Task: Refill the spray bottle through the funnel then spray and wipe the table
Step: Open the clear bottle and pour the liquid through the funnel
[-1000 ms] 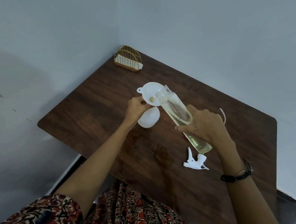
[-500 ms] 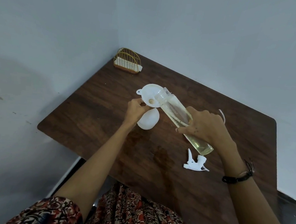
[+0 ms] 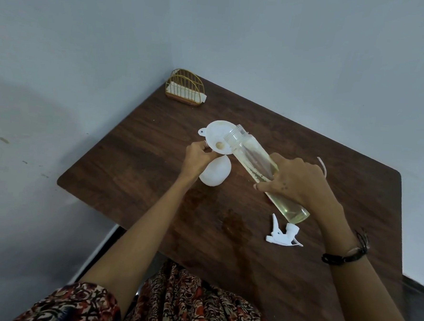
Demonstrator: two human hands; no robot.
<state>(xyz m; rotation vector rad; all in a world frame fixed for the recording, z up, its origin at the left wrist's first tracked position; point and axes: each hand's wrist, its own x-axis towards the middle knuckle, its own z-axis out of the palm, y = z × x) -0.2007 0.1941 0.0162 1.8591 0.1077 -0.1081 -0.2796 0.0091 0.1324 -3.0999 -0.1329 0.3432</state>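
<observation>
1. Right hand (image 3: 301,183): fingers and thumb wrapped round the middle of the clear supply bottle (image 3: 265,168), which is tilted with its open threaded mouth over the funnel (image 3: 217,136). Pale yellow liquid lies along the low side and pools at the base, near the person; whether any is leaving the mouth cannot be told.
2. Left hand (image 3: 197,159): fingers curled, pinching the near-left rim of the funnel, apparently to steady it while the supply bottle leans over it.
3. Funnel: white, bowl facing up, small tab at its far-left edge. It sits above the white spray bottle (image 3: 215,171), the vessel being refilled, which stands just right of the left hand, left of the table's centre. The joint of spout and neck is hidden.
4. Spray head (image 3: 283,235): unscrewed, lying on its side on the table (image 3: 130,175), near-right of the supply bottle's base, kept within reach for refitting, probably.
5. A thin white tube (image 3: 322,166) shows beyond the right hand.
6. Napkin holder (image 3: 184,89): gold wire, in the far-left corner, well apart from the work.
7. Room: open wood lies to the left, near and far-right of the bottles. The left edge is rounded, and the walls close the two far sides.
</observation>
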